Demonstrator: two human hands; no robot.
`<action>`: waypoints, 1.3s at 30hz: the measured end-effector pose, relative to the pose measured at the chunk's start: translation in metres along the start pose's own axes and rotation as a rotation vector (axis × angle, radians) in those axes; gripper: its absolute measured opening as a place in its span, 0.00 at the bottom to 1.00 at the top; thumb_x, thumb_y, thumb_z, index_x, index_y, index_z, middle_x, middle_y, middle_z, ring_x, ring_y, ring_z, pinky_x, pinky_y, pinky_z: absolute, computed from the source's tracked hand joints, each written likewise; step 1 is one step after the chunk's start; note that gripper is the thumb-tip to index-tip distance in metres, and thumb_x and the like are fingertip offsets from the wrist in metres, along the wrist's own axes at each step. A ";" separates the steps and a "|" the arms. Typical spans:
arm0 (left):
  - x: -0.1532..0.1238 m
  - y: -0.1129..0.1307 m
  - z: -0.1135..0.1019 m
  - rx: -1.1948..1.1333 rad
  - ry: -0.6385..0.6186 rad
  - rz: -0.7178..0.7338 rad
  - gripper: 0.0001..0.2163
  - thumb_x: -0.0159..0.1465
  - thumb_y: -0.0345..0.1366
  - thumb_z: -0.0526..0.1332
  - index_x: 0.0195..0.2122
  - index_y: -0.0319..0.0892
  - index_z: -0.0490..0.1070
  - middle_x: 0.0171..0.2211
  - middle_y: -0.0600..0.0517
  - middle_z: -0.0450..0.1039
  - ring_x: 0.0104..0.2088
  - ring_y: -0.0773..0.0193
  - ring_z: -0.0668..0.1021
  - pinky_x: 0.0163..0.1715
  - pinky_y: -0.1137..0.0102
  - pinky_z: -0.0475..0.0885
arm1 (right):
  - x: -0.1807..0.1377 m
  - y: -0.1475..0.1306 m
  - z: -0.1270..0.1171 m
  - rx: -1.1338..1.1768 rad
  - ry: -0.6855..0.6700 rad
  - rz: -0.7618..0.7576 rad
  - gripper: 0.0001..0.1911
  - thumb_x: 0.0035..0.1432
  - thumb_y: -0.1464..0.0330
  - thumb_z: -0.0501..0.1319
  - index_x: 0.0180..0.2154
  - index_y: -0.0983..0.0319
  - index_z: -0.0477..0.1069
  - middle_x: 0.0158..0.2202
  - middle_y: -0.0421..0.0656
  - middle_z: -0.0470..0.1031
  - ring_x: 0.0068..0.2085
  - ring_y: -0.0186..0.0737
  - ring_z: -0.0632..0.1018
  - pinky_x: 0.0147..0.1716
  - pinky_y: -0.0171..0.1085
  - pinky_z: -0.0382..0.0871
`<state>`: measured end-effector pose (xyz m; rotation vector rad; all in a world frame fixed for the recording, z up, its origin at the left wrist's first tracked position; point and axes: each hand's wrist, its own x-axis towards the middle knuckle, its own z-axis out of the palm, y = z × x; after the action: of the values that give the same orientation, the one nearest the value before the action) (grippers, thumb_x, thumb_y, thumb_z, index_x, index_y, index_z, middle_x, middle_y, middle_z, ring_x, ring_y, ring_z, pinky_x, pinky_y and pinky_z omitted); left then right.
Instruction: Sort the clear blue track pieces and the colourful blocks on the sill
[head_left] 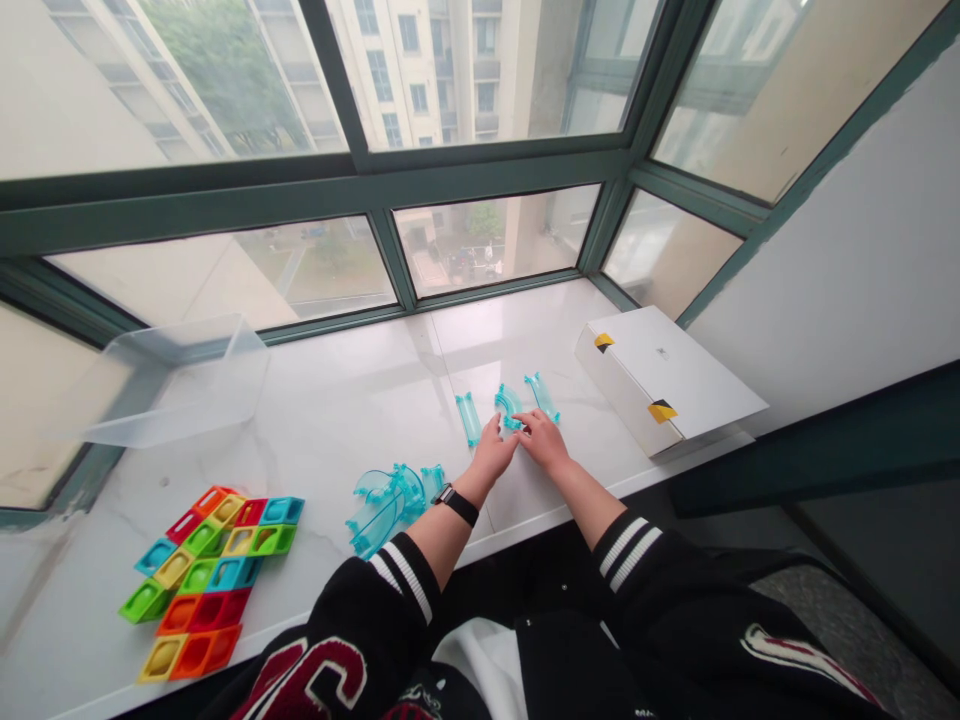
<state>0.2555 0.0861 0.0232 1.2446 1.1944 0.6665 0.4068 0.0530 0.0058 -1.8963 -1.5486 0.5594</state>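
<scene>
A curved translucent teal track piece [508, 399] lies on the white marble-patterned sill, with both hands at its near end. My left hand [495, 450], a dark watch on its wrist, has its fingers closed at the piece's lower left. From the right, my right hand [543, 440] meets it with bent fingers pinching the same end. The fingertips partly hide that end. Left of them lies a straight teal track piece [468, 419]. Another teal track piece [542, 398], slanted, is just beyond my right hand. A heap of teal track pieces [390, 508] sits beside my left forearm.
Several colourful hollow blocks [202, 575] stand in rows at the near left. Behind them is a clear plastic bin [195, 385]. A white box [667, 375] with yellow-black tape stands at the right. Green-framed windows [495, 170] border the sill [360, 400].
</scene>
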 end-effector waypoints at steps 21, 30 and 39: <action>-0.191 -0.036 -0.207 -0.172 0.303 -0.006 0.24 0.57 0.51 0.72 0.52 0.46 0.78 0.38 0.49 0.80 0.38 0.57 0.82 0.38 0.61 0.82 | -0.109 -0.046 0.020 0.225 -0.320 -0.208 0.11 0.64 0.68 0.64 0.48 0.57 0.76 0.44 0.42 0.79 0.40 0.38 0.80 0.41 0.39 0.76; -0.206 -0.069 -0.163 0.635 0.063 0.435 0.20 0.69 0.36 0.59 0.62 0.49 0.72 0.66 0.44 0.71 0.59 0.50 0.79 0.58 0.50 0.78 | -0.133 -0.084 0.058 0.034 -0.503 -0.508 0.28 0.63 0.69 0.69 0.62 0.48 0.73 0.52 0.44 0.71 0.47 0.41 0.78 0.52 0.41 0.75; -0.188 -0.085 -0.142 0.976 -0.040 0.456 0.26 0.66 0.30 0.60 0.66 0.44 0.68 0.69 0.40 0.67 0.64 0.45 0.75 0.64 0.48 0.72 | -0.132 -0.084 0.052 -0.085 -0.482 -0.435 0.16 0.65 0.77 0.62 0.51 0.55 0.76 0.48 0.44 0.74 0.44 0.40 0.79 0.48 0.38 0.72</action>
<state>0.0489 -0.0549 0.0169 2.3811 1.2434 0.3540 0.2833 -0.0551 0.0186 -1.4698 -2.2466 0.7947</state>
